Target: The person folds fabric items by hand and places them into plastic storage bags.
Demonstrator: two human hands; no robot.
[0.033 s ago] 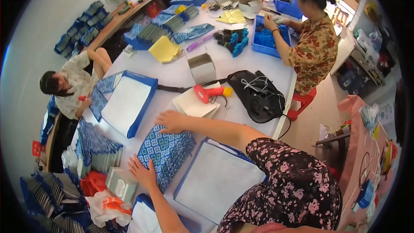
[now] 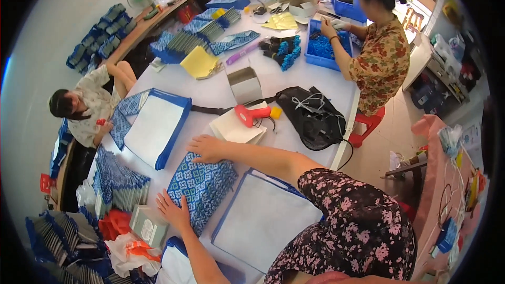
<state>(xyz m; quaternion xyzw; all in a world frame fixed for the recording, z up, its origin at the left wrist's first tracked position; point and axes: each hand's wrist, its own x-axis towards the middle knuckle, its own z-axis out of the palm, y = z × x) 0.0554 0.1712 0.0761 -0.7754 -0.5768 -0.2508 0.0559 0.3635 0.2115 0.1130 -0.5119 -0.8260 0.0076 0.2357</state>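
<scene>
A stack of blue-and-white patterned fabric pieces (image 2: 202,186) lies on the white table in front of me, its layered edges showing on the right. My right hand (image 2: 208,148) rests on its far edge, fingers stretched out over the cloth. At its near left side my left hand (image 2: 175,211) is spread, with the fingertips beside the fabric. Neither hand grips anything that I can see. Close to my right forearm lies a pile of white fabric panels (image 2: 265,218) with blue edging. Another white, blue-edged pile (image 2: 156,129) sits beyond my left hand.
Past my right hand are a red tape dispenser (image 2: 246,115), an open grey box (image 2: 244,85) and a black mesh bag (image 2: 310,118). A co-worker (image 2: 381,58) handles something over a blue crate (image 2: 329,64). Another person (image 2: 87,100) sits at left. A small box (image 2: 149,226) stands near my left hand.
</scene>
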